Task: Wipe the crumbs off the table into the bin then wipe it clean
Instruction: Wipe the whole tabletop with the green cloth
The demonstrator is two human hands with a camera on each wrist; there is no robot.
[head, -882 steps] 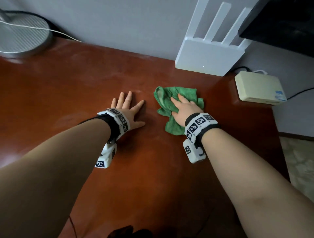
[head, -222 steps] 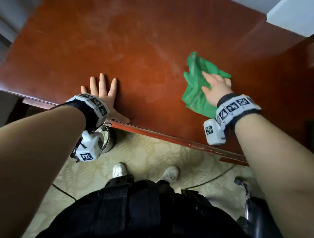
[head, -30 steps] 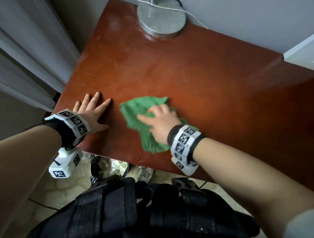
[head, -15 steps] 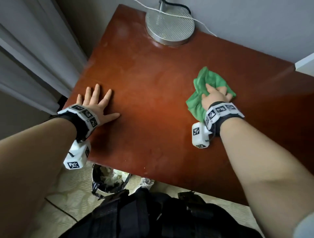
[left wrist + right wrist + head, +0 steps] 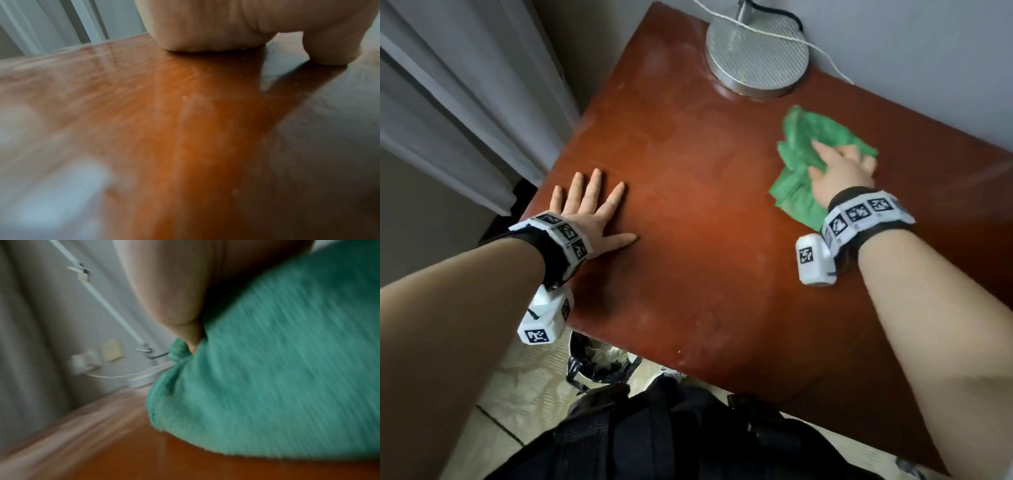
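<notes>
As it lies bunched on the table:
Crumpled green microfibre cloth (image 5: 804, 161): soft, light, limp; best pressed flat under the palm.
Right hand (image 5: 840, 174): fingers nearly straight, pressing the cloth, far right.
Left hand (image 5: 589, 212): flat, fingers spread, holding nothing, near left on the glossy red-brown wooden table (image 5: 705, 240).

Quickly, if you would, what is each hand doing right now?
Left hand: open, flat on the reddish-brown wooden table.
Right hand: open, pressing the crumpled green cloth.

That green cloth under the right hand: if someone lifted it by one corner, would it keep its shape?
Probably not. The green cloth lies crumpled in soft folds under the right hand, so it would likely droop. Its fuzzy weave looks light, and should drag rather than slip on the table.
</notes>
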